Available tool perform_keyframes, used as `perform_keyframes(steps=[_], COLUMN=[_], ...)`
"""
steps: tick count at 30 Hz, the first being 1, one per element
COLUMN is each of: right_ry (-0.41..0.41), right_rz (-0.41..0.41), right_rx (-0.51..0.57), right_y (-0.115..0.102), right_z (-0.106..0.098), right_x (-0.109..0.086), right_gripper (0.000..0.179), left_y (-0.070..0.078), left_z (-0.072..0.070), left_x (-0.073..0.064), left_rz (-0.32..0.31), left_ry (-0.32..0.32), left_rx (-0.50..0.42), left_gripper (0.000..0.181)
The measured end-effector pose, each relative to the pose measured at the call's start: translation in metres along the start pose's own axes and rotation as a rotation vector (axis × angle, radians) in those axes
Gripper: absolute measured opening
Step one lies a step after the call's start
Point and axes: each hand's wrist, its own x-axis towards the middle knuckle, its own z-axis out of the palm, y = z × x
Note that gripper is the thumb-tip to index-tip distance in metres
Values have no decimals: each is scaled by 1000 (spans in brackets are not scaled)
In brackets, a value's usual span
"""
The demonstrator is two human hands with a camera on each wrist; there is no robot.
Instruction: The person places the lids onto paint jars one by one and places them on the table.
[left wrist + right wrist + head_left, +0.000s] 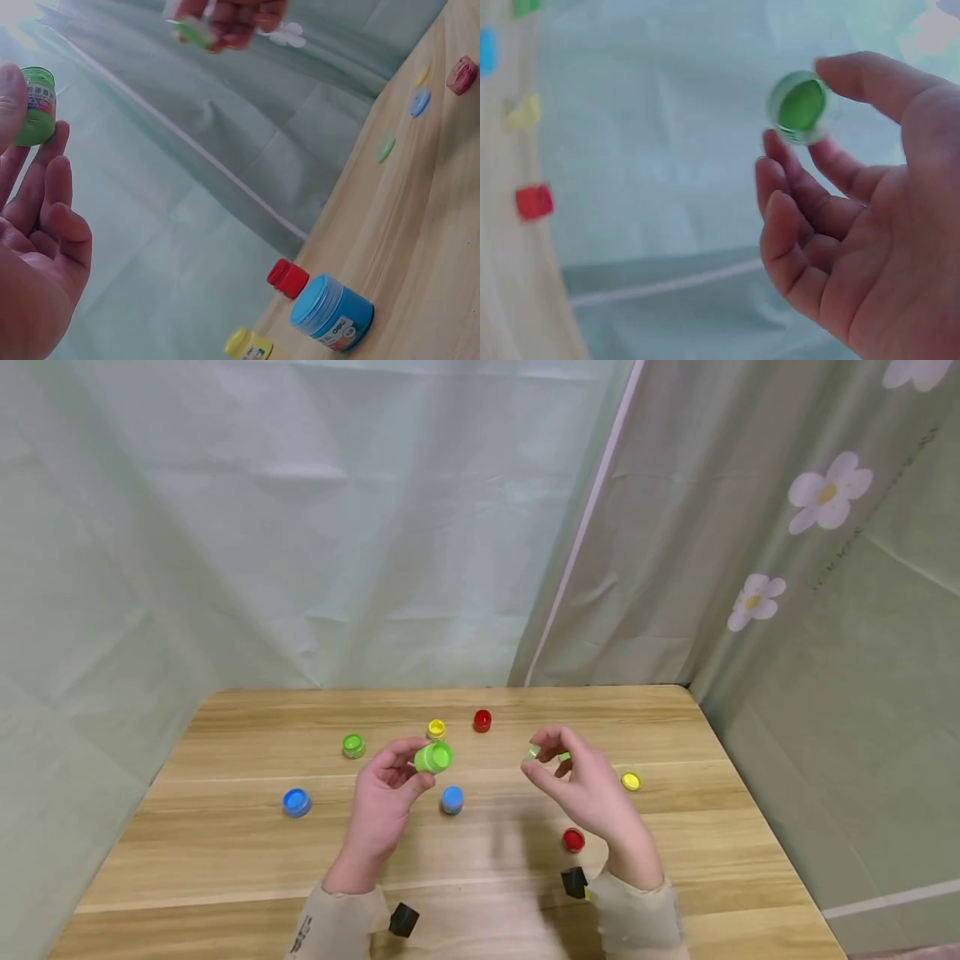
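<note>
Head view: your left hand pinches one green jar, tilted, its long axis pointing toward your right hand. That hand pinches one small green lid, well apart to the jar's right. Around both grips, the table bears two blue pieces, two red pieces, two yellow pieces and two green pieces.

Left wrist view: your grip clamps the jar's side.

Right wrist view: your fingertips hold the lid's rim.

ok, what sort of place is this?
Probably a curtained-off tabletop workspace, maybe set up for filming: pale hanging fabric, partly printed with white flowers, surrounds the far side of a wood-grain table dotted with small coloured jars.
</note>
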Motion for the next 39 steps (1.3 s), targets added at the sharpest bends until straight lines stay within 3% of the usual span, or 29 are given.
perform_keyframes(steps=[8,14,21,26,39], right_ry=[87,116,65,40,24], right_rz=[-190,-240,-261,-316,-320], right_rx=[183,261,232,234,174], right_y=[-30,-38,-39,-42,-41], right_z=[19,29,31,37,43], right_x=[3,0,2,4,5], right_gripper=[37,30,42,39,41], left_y=[-4,-4,-3,-3,-1], left_z=[7,11,13,15,19], left_x=[-3,-7,-7,-6,-7], left_rz=[8,-21,-33,-18,-42], left_ry=[-2,-11,-45,-78,-105], left_rx=[-81,-64,-52,-60,-21], left_gripper=[40,40,40,39,47])
